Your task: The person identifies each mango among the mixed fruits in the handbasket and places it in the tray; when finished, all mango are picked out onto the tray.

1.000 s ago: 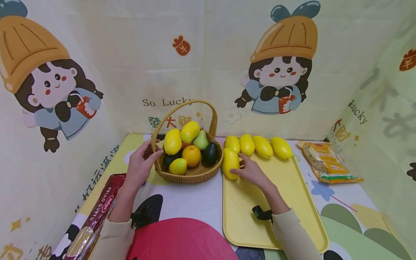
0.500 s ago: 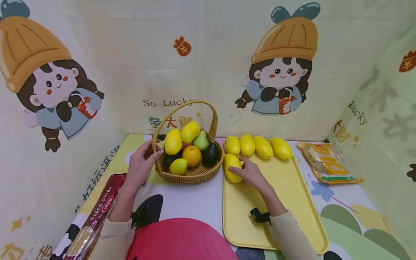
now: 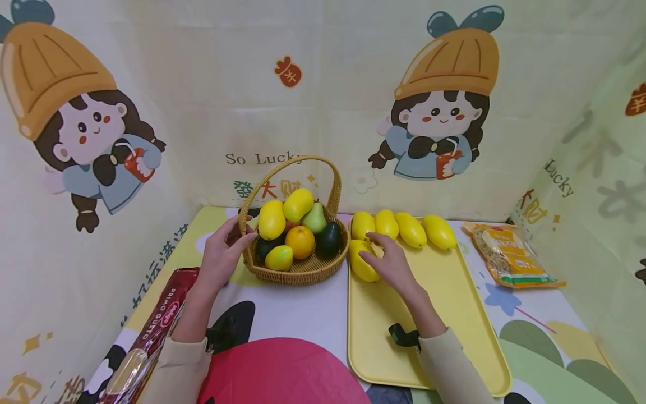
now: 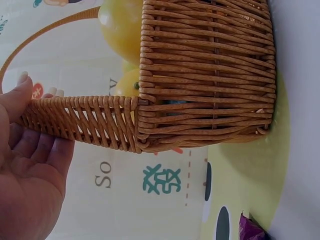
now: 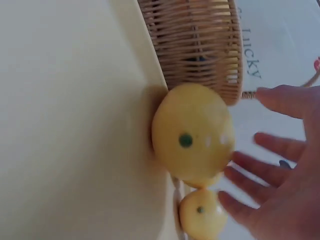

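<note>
A wicker basket [image 3: 298, 276] of fruit stands at the back of the table, and my left hand [image 3: 220, 252] holds its tall handle [image 4: 80, 117] at the left side, thumb on one face and fingers behind. Inside lie yellow mangoes [image 3: 271, 220], an orange [image 3: 300, 242], a green pear [image 3: 314, 217] and dark oval fruits [image 3: 328, 240]. Beside the basket, a yellow mango [image 5: 192, 132] lies at the left edge of a pale yellow tray [image 3: 424, 314]. My right hand [image 3: 392, 264] hovers over that mango with fingers spread and thumb apart, gripping nothing.
Several more mangoes [image 3: 410, 230] line the tray's back edge. An orange bag of dry food [image 3: 510, 255] lies right of the tray. A long dark red packet [image 3: 156, 331] lies at the left, by the left forearm. Printed cloth walls enclose the table.
My right hand drew the mango slightly toward the front of the tray, then let go and lifted off it. The left hand stayed on the basket handle.
</note>
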`<state>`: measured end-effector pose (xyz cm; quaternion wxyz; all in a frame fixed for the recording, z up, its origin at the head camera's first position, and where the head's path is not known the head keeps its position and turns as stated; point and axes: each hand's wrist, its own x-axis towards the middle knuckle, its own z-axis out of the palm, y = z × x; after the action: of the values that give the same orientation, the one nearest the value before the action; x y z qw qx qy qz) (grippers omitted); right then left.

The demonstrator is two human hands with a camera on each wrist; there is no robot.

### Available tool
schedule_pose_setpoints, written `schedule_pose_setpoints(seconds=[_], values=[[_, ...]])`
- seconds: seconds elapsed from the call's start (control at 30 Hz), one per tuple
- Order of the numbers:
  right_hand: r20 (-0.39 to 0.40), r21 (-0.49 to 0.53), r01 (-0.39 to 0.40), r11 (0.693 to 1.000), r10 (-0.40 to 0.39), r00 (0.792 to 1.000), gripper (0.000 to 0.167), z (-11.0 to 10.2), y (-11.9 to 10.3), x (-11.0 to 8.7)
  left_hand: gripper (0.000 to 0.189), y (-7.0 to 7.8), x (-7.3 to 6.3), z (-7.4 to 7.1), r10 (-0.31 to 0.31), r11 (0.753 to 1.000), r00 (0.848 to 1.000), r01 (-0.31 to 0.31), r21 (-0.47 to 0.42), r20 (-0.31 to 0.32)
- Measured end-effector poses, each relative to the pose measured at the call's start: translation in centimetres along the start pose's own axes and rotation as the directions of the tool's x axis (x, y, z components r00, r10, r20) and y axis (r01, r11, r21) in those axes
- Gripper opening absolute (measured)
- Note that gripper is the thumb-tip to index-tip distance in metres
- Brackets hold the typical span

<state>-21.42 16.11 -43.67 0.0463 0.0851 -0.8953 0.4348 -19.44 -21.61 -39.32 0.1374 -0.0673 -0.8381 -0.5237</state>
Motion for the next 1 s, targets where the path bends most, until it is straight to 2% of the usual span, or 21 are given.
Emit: schedule_pose_setpoints(seconds=[0.1, 0.23, 0.47, 0.6, 0.73, 0.93, 1.0], values=[[-0.018, 0.053, 0.106, 0.993, -0.105, 0.994, 0.050, 0.6, -0.8, 0.2, 0.049, 0.1, 0.0, 0.0, -0.001, 1.000, 1.000, 0.001, -0.003, 0.000], [-0.001, 0.091, 0.230, 0.969, -0.231, 0.973, 0.046, 1.8, -1.8, 0.5, 0.049, 0.1, 0.1, -0.1, -0.001, 1.000, 1.000, 0.001, -0.006, 0.000], [0.056, 0.076, 0.355, 0.932, -0.360, 0.931, 0.046, 4.5, -4.1, 0.9, 0.047, 0.0, 0.0, 0.0, 0.001, 1.000, 1.000, 0.000, -0.005, 0.006], [0.117, 0.076, 0.385, 0.920, -0.392, 0.912, 0.049, 5.9, -5.7, 1.2, 0.045, 0.0, 0.0, 0.0, 0.002, 1.000, 1.000, -0.002, -0.006, 0.002], [0.186, 0.149, 0.380, 0.913, -0.404, 0.896, 0.056, 7.2, -7.3, 1.5, 0.044, -0.1, 0.0, 0.0, 0.004, 1.000, 1.000, -0.004, -0.009, -0.001], [0.243, 0.218, 0.343, 0.914, -0.391, 0.888, 0.059, 9.0, -8.9, 2.1, 0.044, -0.1, 0.1, -0.1, 0.004, 1.000, 1.000, -0.004, -0.019, 0.002], [0.264, 0.203, 0.338, 0.919, -0.383, 0.885, 0.059, 9.5, -9.3, 2.3, 0.045, -0.2, 0.1, 0.0, 0.006, 1.000, 1.000, -0.006, -0.019, 0.002]])
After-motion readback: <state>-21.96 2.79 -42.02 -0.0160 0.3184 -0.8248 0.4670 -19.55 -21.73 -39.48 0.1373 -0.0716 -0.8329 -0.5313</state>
